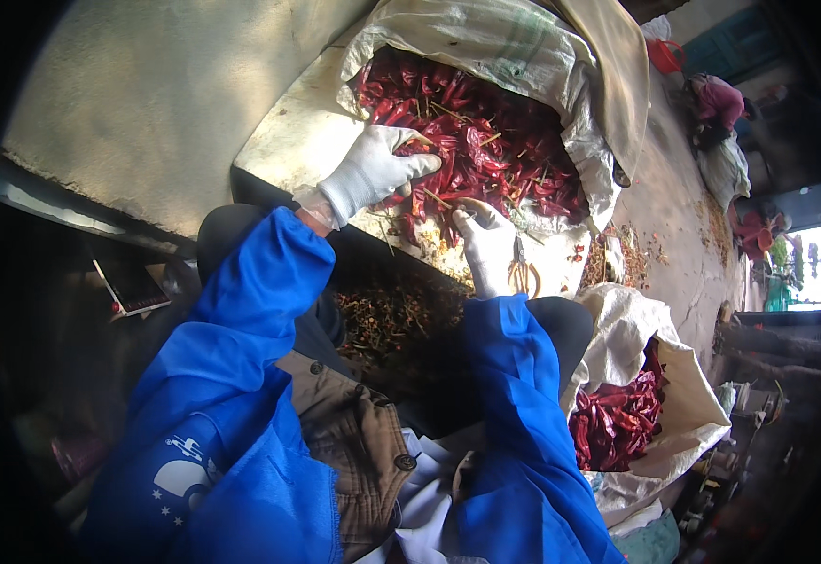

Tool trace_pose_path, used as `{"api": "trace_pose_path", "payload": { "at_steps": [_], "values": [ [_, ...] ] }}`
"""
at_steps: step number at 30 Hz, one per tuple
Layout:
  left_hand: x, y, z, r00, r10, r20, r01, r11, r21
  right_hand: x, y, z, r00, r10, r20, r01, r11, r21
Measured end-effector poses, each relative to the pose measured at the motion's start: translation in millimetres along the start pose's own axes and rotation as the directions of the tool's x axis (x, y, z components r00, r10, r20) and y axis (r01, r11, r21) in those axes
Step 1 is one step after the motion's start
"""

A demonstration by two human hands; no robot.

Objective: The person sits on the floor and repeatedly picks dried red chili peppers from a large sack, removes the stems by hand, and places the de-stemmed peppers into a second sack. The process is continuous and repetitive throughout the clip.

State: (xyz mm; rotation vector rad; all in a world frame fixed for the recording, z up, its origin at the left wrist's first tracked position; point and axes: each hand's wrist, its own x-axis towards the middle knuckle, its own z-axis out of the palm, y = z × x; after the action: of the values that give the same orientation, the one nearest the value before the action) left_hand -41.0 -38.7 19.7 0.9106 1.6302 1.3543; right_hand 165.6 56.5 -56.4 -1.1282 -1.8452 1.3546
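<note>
A large woven plastic sack (481, 35) lies open before me, and dried red chilli peppers (481, 151) spill from its mouth onto a pale board (297, 141). My left hand (385, 166), in a white knit glove, reaches into the near left side of the heap. Its thumb and forefinger are around some chillies; whether it grips one is unclear. Close to the board's front edge, my right hand (484, 243), also gloved, pinches a thin chilli stem (437, 199) at its fingertips. Scissors with looped handles (523, 276) are right beside that hand; I cannot tell if it touches them.
A second sack (685, 416) holding dried chillies (622, 423) stands at my right. Stems and scraps (389, 317) litter the dark area below the board. A concrete wall or slab (149, 92) rises at left. Another person (717, 106) bends beside a white sack (727, 169) far right.
</note>
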Motion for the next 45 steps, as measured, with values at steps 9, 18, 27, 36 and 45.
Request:
{"api": "trace_pose_path", "payload": {
  "at_steps": [9, 18, 27, 36, 45],
  "values": [
    [-5.7, -27.8, 42.6, 0.984, 0.122, 0.133, -0.135, 0.987, 0.086, -15.5, -32.2, -7.5, 0.987, 0.133, 0.087, -0.159, 0.799, 0.581],
    [-2.7, -25.7, 48.5, 0.975, 0.014, 0.221, -0.041, 0.992, 0.119, -25.0, -55.0, -13.8, 1.000, 0.022, 0.013, -0.025, 0.936, 0.352],
    [-8.3, -13.8, 45.9, 0.949, 0.071, 0.308, -0.104, 0.990, 0.093, -23.2, -53.5, -22.9, 1.000, -0.025, 0.008, 0.023, 0.977, 0.210],
    [-12.2, -34.9, 41.2, 0.642, 0.206, 0.738, -0.723, 0.482, 0.495, -14.6, -42.4, -36.3, 0.970, 0.147, 0.196, -0.136, 0.988, -0.068],
    [3.1, -6.2, 1.1, 0.929, 0.256, 0.268, -0.371, 0.625, 0.687, 23.7, 2.6, -16.6, 0.871, -0.491, 0.002, 0.427, 0.756, -0.495]
  ]
}}
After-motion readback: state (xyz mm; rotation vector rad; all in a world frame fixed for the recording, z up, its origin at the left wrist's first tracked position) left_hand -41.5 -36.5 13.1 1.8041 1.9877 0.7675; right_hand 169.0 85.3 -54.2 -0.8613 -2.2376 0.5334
